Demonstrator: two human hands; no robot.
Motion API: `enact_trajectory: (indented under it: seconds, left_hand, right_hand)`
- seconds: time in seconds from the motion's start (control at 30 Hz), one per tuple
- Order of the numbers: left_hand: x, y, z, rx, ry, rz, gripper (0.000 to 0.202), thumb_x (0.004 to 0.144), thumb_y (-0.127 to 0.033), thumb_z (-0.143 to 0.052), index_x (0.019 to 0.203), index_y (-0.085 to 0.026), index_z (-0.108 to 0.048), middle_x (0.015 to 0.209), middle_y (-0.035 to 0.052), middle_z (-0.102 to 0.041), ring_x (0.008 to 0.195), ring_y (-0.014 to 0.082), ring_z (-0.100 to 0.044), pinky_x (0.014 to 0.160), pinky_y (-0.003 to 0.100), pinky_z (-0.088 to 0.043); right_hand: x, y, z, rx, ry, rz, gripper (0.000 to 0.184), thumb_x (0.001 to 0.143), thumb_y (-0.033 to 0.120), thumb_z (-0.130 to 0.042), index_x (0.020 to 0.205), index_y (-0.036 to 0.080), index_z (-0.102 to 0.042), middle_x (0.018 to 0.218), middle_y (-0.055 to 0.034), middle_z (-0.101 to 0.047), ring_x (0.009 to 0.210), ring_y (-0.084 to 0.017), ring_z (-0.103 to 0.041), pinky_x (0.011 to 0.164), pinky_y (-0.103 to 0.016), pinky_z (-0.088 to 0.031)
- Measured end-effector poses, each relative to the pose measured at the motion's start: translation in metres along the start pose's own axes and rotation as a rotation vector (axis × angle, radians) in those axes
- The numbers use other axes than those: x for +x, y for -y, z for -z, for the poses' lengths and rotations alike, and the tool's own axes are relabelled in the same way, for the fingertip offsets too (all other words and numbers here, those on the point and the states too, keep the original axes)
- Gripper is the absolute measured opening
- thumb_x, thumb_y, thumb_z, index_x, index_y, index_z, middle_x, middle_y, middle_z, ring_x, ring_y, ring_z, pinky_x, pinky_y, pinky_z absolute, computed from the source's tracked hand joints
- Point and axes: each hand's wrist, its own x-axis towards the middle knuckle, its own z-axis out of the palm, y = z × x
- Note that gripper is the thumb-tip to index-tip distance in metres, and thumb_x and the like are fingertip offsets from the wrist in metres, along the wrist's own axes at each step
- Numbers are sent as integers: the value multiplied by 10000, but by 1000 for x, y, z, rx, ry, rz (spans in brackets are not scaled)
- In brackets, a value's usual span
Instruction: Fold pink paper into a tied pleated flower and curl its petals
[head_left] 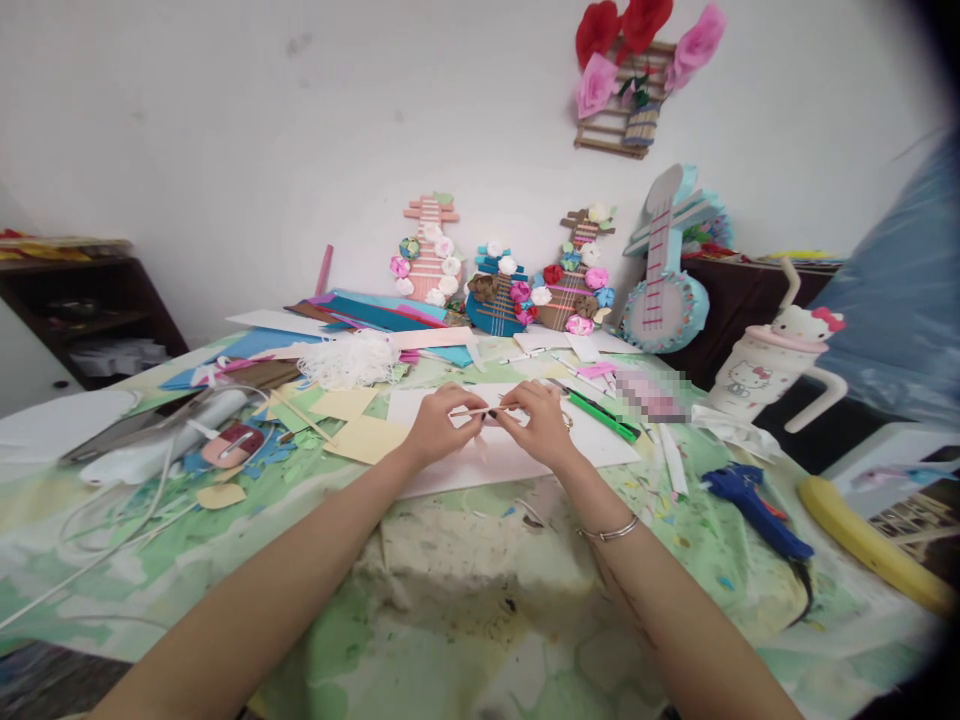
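Handwork at a Cluttered Counter (555, 640)

Principal item: one thin pale strip (471, 411), located at the center of the frame, over a white paper sheet (442, 480).

Left hand (441, 425): grip clamped on the strip, thumb and fingers pinched together.

Right hand (537, 425): grip likewise clamped on the strip, close beside the left; a silver bracelet (616, 533) circled the wrist.

Near the hands: yellow paper pieces (365, 441) lay left of center; a green pen-shaped tool (600, 413) lay right of center, partly on the sheet.

Upper center: three flower-trimmed model lutes, pink (429, 245), blue (496, 318) and brown (561, 300), stood along the wall. A light-blue model banjo (666, 310) leaned to their right. White shredded paper (351, 358) was heaped below and left of them.

Right of frame: a cat-decorated tumbler (750, 375) stood upright; a blue glue gun (759, 512) lay below it, beside a yellow banana-shaped object (870, 540).

Left of frame: a white power strip (161, 445) lay among paper scraps (279, 452).
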Motion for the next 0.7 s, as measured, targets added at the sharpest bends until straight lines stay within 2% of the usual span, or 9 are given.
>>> enact_trajectory:
  seconds: [0.2, 0.5, 0.7]
  left_hand:
    - [-1, 1, 1, 128, -49, -135, 137, 723, -147, -557, 806, -192, -655, 776, 34, -679, 781, 174, -564, 782, 309, -439]
    - [-2, 9, -4, 271, -94, -187, 128, 736, -155, -555, 801, -196, -657, 777, 36, -654, 827, 191, -523, 782, 331, -416]
    - [-4, 3, -4, 332, -51, -166, 76, 738, -193, -574, 776, -190, -640, 760, 33, -642, 843, 200, -515, 796, 350, -393]
  right_hand:
    - [-1, 4, -1, -46, -79, 62, 171, 851, 345, -539, 784, 193, -582, 815, -20, -623, 831, -165, -534, 799, -345, -231]
    - [-3, 3, -5, -84, -158, 111, 172, 858, 341, -545, 776, 196, -588, 806, -12, -633, 828, -154, -560, 823, -353, -225]
    - [-3, 4, -6, -106, -179, 139, 188, 864, 343, -537, 755, 194, -571, 795, -10, -630, 811, -154, -559, 831, -360, -225]
